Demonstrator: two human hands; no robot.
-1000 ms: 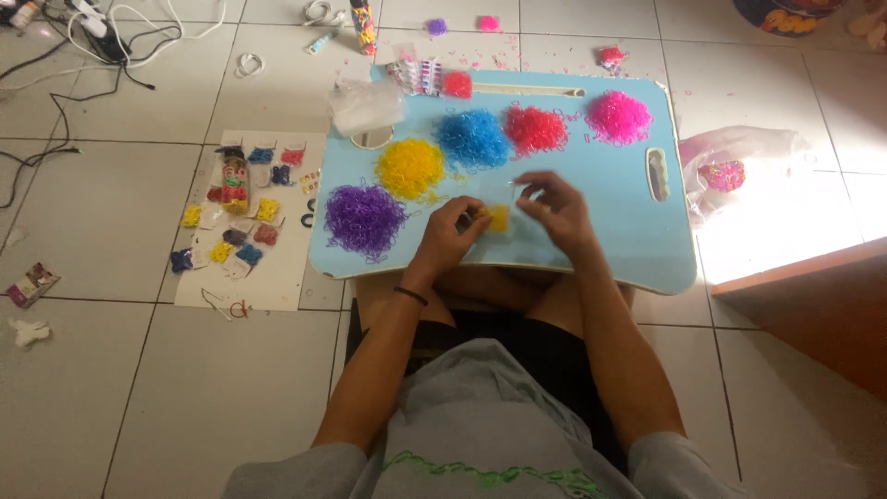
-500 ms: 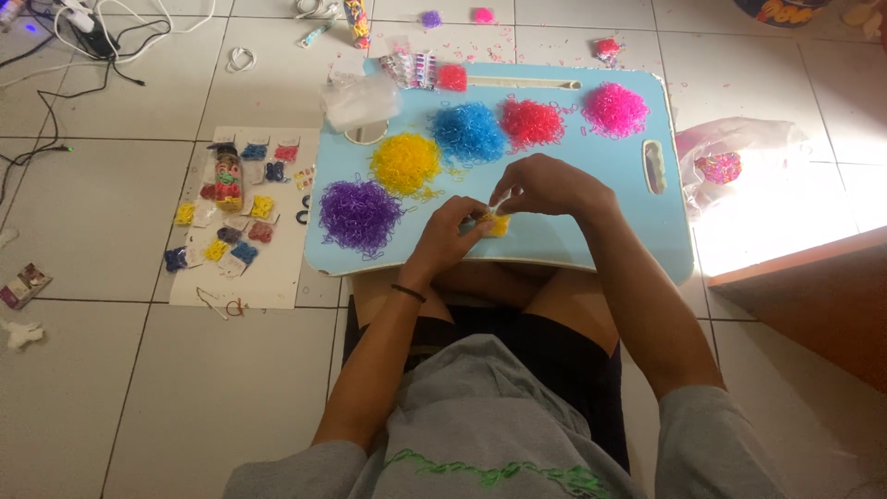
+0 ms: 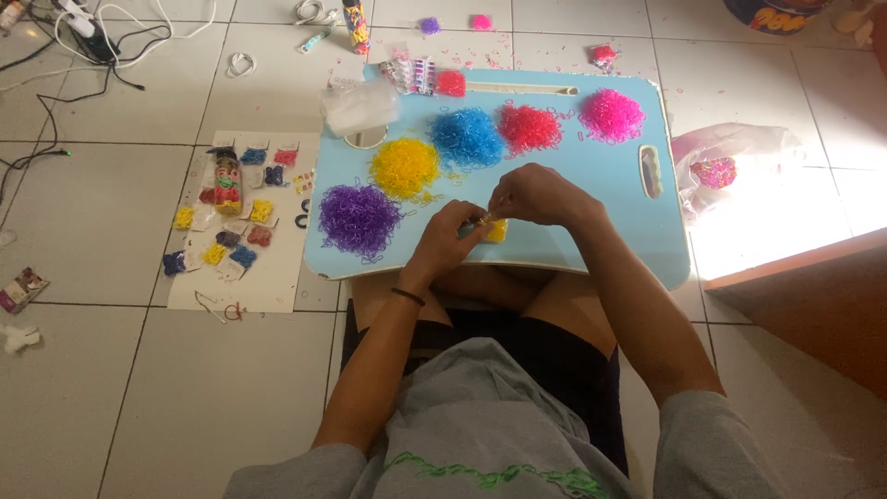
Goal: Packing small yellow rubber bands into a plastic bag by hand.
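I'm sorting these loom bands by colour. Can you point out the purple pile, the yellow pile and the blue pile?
purple pile (image 3: 358,218), head view, middle of the heap.
yellow pile (image 3: 404,167), head view, middle of the heap.
blue pile (image 3: 467,137), head view, middle of the heap.

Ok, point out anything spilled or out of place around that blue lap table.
Loose pink bands lie scattered on the floor tiles beyond the blue lap table, off their piles. A few stray yellow ones trail from the yellow pile. Both hands, left hand and right hand, pinch a small yellow piece.
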